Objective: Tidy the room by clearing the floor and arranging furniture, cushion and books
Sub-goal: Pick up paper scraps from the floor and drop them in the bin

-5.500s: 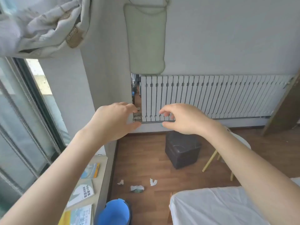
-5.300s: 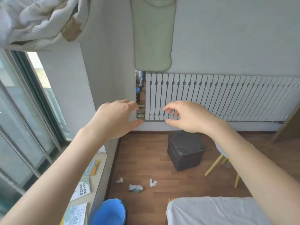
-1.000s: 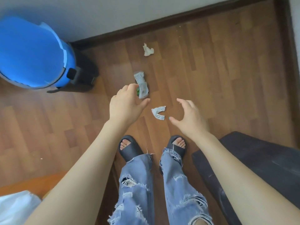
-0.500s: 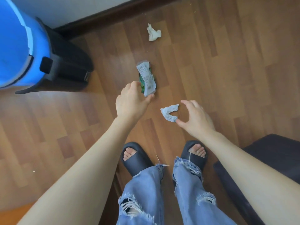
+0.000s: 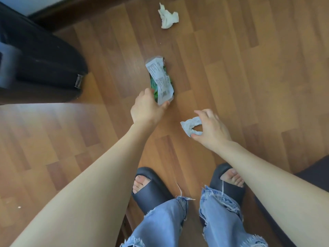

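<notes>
The wrapper (image 5: 160, 81), which should feel light, crinkly and slippery, lies on the floor (image 5: 249, 68), its near end apparently pinched by the left hand (image 5: 147, 107); at its four o'clock the right hand (image 5: 211, 129) pinches a soft, weightless paper scrap (image 5: 191, 126).

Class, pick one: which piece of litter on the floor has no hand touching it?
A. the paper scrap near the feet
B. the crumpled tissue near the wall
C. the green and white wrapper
B: the tissue lies alone, while the left hand holds the wrapper and the right hand pinches the paper scrap.
</notes>
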The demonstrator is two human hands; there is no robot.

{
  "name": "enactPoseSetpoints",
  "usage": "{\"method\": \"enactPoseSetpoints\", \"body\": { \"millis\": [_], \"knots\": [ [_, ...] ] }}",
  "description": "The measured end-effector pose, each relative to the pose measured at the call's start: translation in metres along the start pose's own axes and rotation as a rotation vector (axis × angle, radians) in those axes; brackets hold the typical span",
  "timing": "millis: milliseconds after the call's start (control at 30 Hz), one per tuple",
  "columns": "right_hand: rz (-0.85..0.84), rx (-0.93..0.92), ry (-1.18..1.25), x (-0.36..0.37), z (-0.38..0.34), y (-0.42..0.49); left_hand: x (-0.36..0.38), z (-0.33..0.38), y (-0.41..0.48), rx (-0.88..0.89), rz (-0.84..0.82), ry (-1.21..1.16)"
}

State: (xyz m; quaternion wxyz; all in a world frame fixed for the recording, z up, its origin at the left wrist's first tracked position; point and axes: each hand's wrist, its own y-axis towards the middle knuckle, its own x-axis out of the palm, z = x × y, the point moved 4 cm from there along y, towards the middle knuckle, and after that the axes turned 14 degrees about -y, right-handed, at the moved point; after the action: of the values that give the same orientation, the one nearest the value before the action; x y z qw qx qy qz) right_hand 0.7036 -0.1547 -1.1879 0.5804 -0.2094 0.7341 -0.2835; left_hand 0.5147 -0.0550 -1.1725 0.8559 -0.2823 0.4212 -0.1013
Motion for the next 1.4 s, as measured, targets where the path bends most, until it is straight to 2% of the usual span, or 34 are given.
{"method": "enactPoseSetpoints", "body": {
  "millis": [367,733,1033,1400],
  "knots": [
    [-0.039,-0.007,-0.066,0.028,0.000,0.026,0.026,-0.019,0.016,0.012,0.021,0.036],
    [-0.060,-0.029,-0.188,0.046,-0.006,0.029,0.030,-0.025,0.014,0.039,0.038,-0.041],
    [-0.046,0.055,0.063,0.014,-0.010,0.013,-0.003,-0.026,-0.013,0.053,0.045,-0.090],
    [0.095,0.233,0.403,-0.118,-0.038,-0.032,-0.121,0.017,-0.075,0.079,0.190,-0.133]
  ]
}}
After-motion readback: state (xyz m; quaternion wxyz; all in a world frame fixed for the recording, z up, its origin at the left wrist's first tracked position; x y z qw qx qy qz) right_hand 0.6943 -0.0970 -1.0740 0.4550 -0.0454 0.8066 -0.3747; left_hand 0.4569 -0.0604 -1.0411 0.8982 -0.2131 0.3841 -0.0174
